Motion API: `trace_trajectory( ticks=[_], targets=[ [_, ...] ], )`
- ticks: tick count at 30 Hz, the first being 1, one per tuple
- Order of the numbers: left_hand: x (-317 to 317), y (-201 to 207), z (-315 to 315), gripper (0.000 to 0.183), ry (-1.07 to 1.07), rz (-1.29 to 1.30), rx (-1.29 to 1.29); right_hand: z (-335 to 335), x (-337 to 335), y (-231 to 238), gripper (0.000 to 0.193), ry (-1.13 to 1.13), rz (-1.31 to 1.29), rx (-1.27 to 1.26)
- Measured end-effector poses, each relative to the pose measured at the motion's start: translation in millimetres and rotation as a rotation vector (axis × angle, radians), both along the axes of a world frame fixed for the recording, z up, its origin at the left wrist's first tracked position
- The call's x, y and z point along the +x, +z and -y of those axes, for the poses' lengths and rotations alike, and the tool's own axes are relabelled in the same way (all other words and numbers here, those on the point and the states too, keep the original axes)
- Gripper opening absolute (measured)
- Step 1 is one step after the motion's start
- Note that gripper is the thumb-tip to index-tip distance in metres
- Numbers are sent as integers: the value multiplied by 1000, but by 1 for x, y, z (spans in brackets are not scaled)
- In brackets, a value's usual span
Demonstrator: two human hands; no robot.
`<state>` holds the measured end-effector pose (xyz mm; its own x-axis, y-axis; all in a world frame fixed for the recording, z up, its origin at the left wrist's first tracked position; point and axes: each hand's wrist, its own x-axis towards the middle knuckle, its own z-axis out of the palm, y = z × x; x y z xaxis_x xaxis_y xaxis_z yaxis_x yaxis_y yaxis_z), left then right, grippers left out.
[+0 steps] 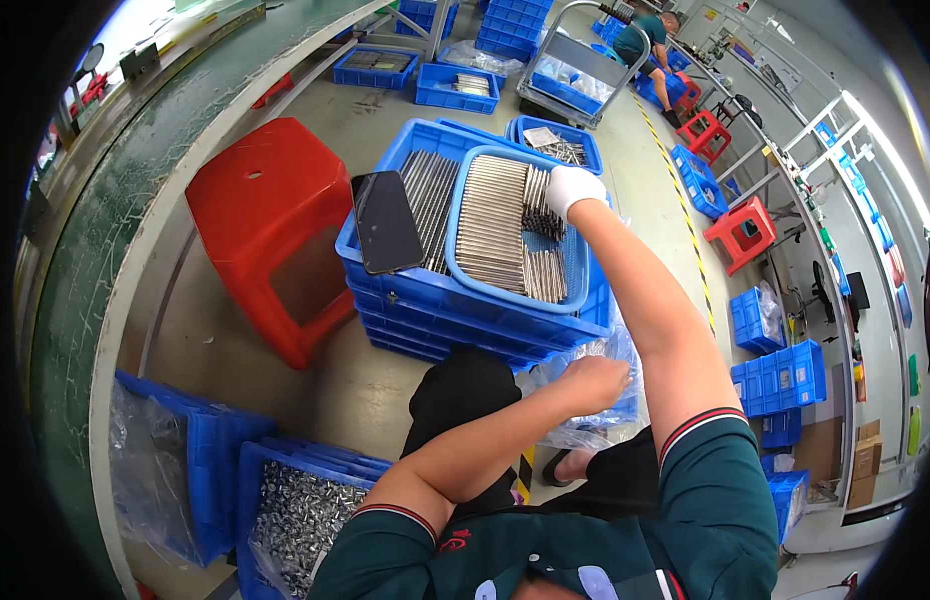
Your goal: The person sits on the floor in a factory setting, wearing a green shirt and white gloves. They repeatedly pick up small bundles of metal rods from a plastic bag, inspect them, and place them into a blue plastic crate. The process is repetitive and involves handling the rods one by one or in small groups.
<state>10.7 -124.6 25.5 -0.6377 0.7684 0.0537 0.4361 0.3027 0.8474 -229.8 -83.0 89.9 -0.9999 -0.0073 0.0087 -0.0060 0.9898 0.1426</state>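
My right hand (573, 192), in a white glove, is at the upper right of a light blue basket (461, 268), against metal rods (492, 215) laid in rows there. Its fingers look curled, and what they hold is hidden. Darker threaded ends (545, 222) show just below the glove. Bare and closed, my left hand (597, 385) hovers in front of the basket, above a clear plastic bag (622, 350); I cannot make out anything in it. The basket rests on a blue crate (380, 262) with long rods (431, 190) beside it. A black phone (388, 222) lies on those rods.
A red stool (270, 200) stands left of the crate stack. Near my left elbow, a blue bin (247, 480) holds small metal parts (305, 515). Behind the basket sits a bin of loose rods (557, 146). A trolley (575, 70) and another person (640, 45) are farther back.
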Motion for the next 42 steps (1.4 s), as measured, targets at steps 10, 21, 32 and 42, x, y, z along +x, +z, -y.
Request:
trace_trajectory(
  ticks=[10,21,32,42],
  targets=[
    [-2,-7,-7,28,22,-53,89,-52,40,23,31,185,-216,-252],
    [-13,-5,-14,20,31,783,436,-267,174,-73,26,-440,82,-620],
    [-10,-9,-52,22,192,1083,525,-367,251,-290,26,-479,846,-188],
    [-11,-14,-78,20,219,1125,407,-358,257,-340,40,-523,581,-459]
  ],
)
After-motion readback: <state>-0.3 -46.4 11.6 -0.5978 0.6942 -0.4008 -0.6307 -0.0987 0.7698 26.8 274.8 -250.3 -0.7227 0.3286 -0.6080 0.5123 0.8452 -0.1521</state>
